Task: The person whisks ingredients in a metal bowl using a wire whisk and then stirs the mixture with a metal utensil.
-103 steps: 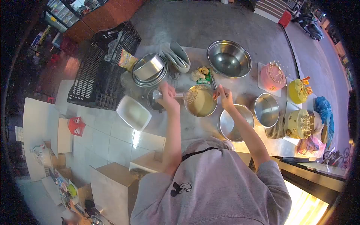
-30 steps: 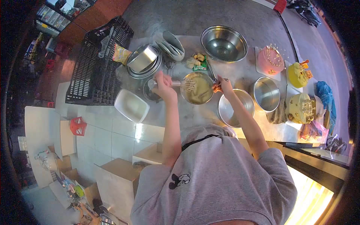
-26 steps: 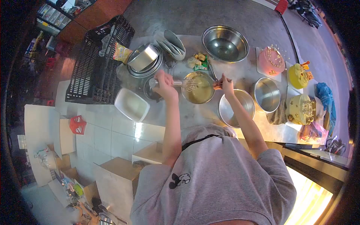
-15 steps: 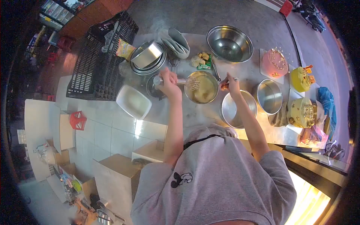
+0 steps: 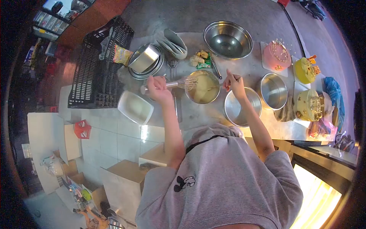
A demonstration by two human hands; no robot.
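Note:
My left hand (image 5: 159, 89) is closed round the handle of a wire whisk (image 5: 185, 83). The whisk lies nearly level, its wires over the left side of a metal bowl (image 5: 187, 95) that holds a pale yellow, creamy mixture (image 5: 204, 87). On the bowl's other side, my right hand (image 5: 234, 84) pinches a thin tool (image 5: 214, 88) whose far end dips into the mixture; I cannot make out its kind. Below that hand stands a round metal pan (image 5: 231, 114). A white rectangular tub (image 5: 135, 108) sits below my left hand.
Behind the bowl lie a green packet (image 5: 204, 63) and a large steel basin (image 5: 228, 40). Stacked pans (image 5: 144, 59) and a black crate (image 5: 85, 76) stand left. To the right are a deep metal pan (image 5: 273, 91), a pink cake (image 5: 276, 55), a green cake (image 5: 304, 70) and a cream-coloured cake (image 5: 307, 105).
My left hand has moved slightly left and down with the whisk, whose wires now sit nearer the bowl's rim. My right hand's tool now reaches into the mixture. The view has shifted a little.

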